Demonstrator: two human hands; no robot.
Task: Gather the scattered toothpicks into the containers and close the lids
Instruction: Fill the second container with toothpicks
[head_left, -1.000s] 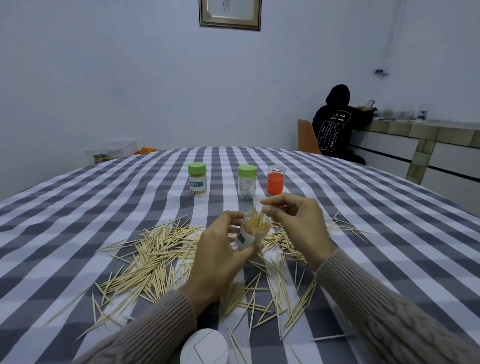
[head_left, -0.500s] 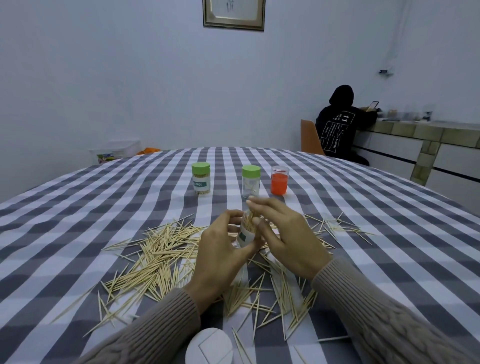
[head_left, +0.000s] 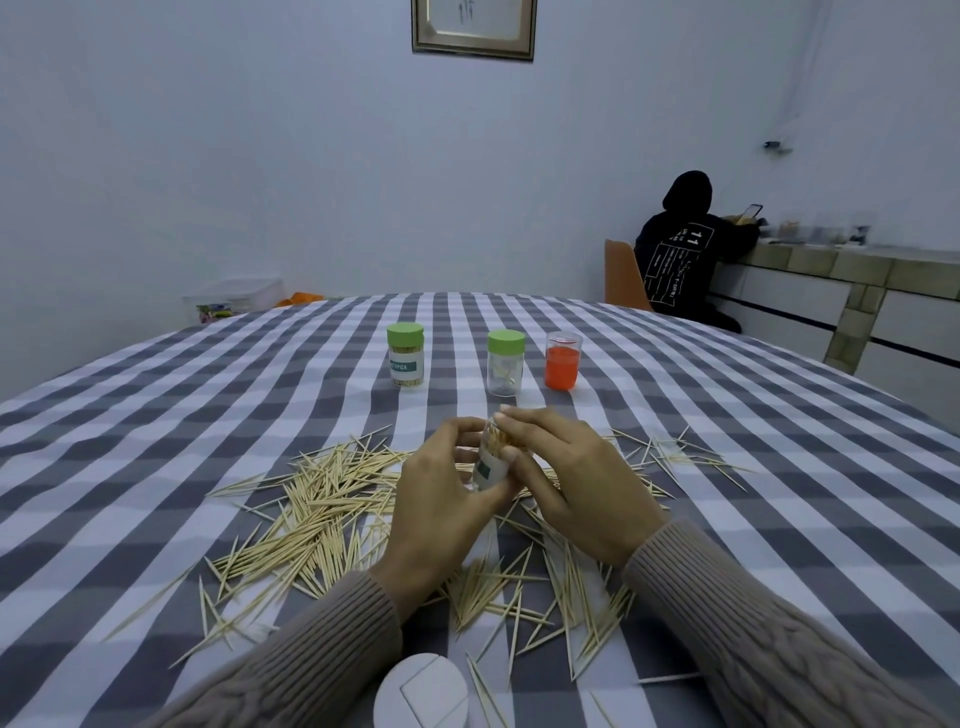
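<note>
Small clear plastic toothpick container w/ white label (head_left: 491, 464) is held above the table centre, tilted, top leaning away from the camera, packed w/ pale wooden toothpicks. Left hand (head_left: 441, 501) wraps its lower body, thumb and fingers curled round the label. Right hand (head_left: 576, 480) covers the upper end, fingers curled over the top and thumb pressed on the side; whether the mouth is capped can't be seen under the fingers.

Loose pale wooden toothpicks (head_left: 317, 499) lie scattered on the grey-and-white checked tablecloth (head_left: 156, 415), thickest left of the hands, more strewn under and right of the wrists.

Further back, in a row: green-lidded jar full of toothpicks w/ label (head_left: 406, 355), green-lidded clear jar nearly empty (head_left: 505, 362), clear cup w/ orange contents (head_left: 562, 360), the last two close together. White round lid (head_left: 422, 693) sits at the near edge betw. the knit sleeves.

A person in a black hoodie (head_left: 680, 254) sits at a counter, far right.
</note>
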